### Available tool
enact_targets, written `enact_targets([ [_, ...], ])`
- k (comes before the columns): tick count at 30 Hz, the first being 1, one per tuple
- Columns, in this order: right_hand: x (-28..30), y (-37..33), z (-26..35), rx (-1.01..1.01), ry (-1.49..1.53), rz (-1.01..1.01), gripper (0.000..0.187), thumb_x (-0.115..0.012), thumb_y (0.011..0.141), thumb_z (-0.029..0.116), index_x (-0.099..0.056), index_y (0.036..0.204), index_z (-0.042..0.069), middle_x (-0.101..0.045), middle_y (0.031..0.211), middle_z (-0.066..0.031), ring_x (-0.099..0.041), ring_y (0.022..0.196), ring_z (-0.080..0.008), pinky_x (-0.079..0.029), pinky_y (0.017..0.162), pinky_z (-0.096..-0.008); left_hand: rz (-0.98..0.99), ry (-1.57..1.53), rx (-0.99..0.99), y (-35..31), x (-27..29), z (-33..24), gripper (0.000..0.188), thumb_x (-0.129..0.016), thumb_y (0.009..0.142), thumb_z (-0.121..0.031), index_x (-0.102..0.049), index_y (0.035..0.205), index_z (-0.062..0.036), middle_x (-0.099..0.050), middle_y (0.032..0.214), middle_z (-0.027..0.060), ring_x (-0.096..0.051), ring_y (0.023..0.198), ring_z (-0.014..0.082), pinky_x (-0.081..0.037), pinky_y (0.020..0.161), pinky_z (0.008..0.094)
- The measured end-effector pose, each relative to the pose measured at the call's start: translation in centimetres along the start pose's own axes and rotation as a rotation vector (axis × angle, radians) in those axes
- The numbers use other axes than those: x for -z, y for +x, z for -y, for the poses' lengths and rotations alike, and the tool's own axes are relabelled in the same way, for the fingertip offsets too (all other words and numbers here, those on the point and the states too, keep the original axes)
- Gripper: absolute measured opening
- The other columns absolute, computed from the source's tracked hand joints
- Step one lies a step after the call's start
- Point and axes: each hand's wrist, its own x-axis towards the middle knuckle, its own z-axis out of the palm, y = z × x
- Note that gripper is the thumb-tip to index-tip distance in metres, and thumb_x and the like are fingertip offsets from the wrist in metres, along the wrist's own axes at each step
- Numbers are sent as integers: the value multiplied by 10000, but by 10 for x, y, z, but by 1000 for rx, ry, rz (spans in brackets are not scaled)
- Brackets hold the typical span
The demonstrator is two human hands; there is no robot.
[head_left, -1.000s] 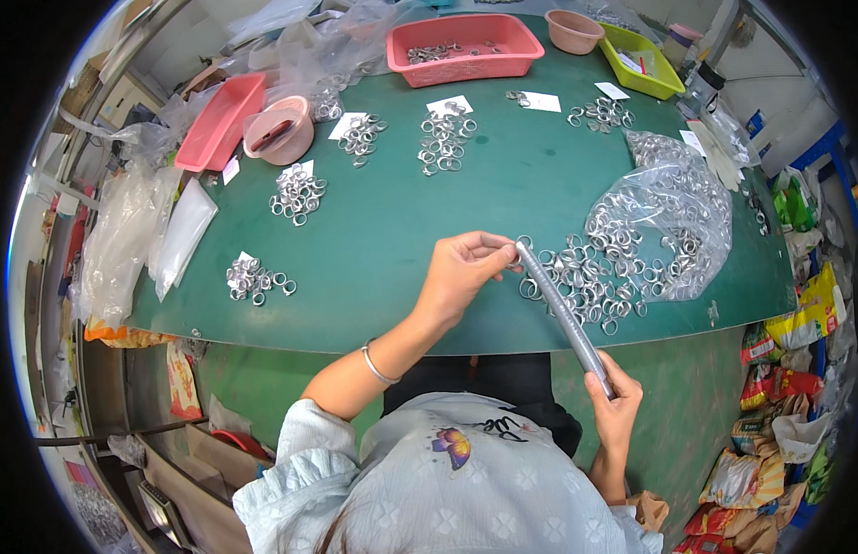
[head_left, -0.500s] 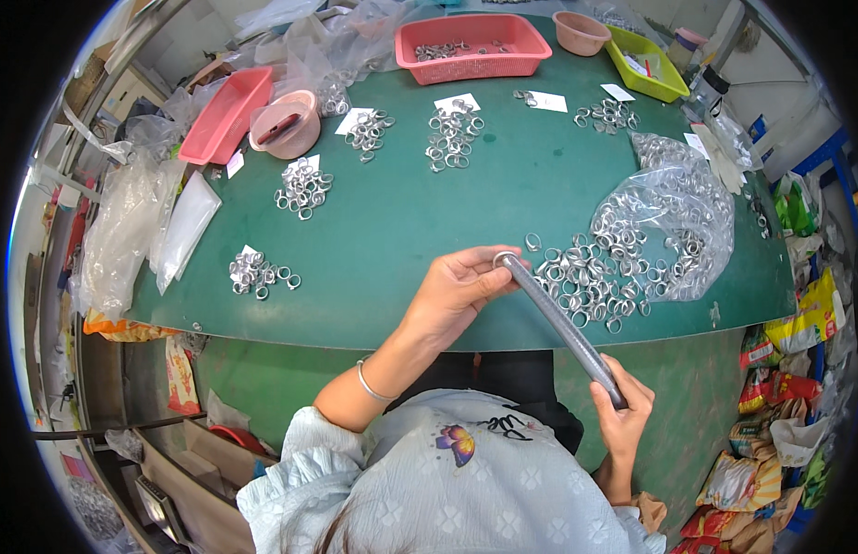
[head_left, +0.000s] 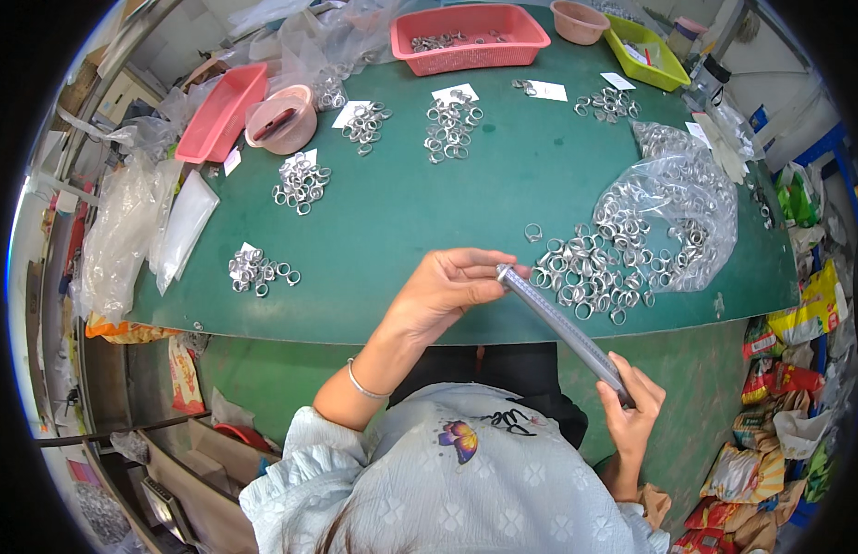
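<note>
One tapered grey metal rod [head_left: 566, 331] slants across the centre of the frame, its thick lower end gripped by the right hand [head_left: 634, 406]. At its upper tip, the left hand [head_left: 457, 284] pinches one small silver metal ring [head_left: 503, 272]; whether it encircles the tip I cannot tell. Just beyond the rod, right of centre, a loose heap of silver rings [head_left: 584, 274] and one bulging clear plastic bag of rings [head_left: 664, 198] crowd the green worktop [head_left: 392, 212]. One single silver ring [head_left: 533, 233] lies just apart from the heap. Six smaller ring clusters [head_left: 452, 127] spread from left to upper right. Along the top stand two red-pink rectangular plastic trays [head_left: 471, 63], two round pink plastic bowls [head_left: 580, 25] and one lime-green plastic tray [head_left: 664, 74].
</note>
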Motion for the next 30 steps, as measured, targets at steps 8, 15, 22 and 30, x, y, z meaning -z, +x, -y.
enact_targets([
  [8, -14, 9, 15, 94, -25, 11, 394, -740, 622, 62, -656, 1003, 6, -463, 558, -66, -434, 447, -177, -340, 443, -283, 134, 215, 97, -2, -35, 21, 345, -747, 674, -38, -622, 980, 61, -655, 978, 164, -636, 915, 227, -499, 841, 337],
  [15, -14, 13, 21, 161, -110, -3, 395, -751, 610, 89, -668, 992, 31, -431, 539, -43, -421, 429, -183, -334, 431, -296, 198, 263, 19, 0, -28, 22, 336, -758, 664, -86, -657, 964, 28, -613, 993, 167, -594, 935, 243, -500, 791, 303],
  [22, -15, 15, 20, 204, -78, 5, 383, -747, 612, 100, -670, 980, 28, -423, 535, -42, -411, 420, -183, -326, 420, -298, 217, 250, -69, 0, -27, 23, 324, -753, 670, -78, -660, 953, 49, -543, 839, 92, -556, 814, 215, -474, 658, 286],
  [30, -16, 15, 24, 223, -116, 2, 377, -737, 622, 106, -668, 986, 32, -433, 547, -42, -398, 414, -189, -326, 414, -300, 275, 232, -173, 5, -19, 33, 354, -763, 674, -160, -661, 940, 50, -494, 776, 65, -540, 805, 222, -437, 613, 294],
])
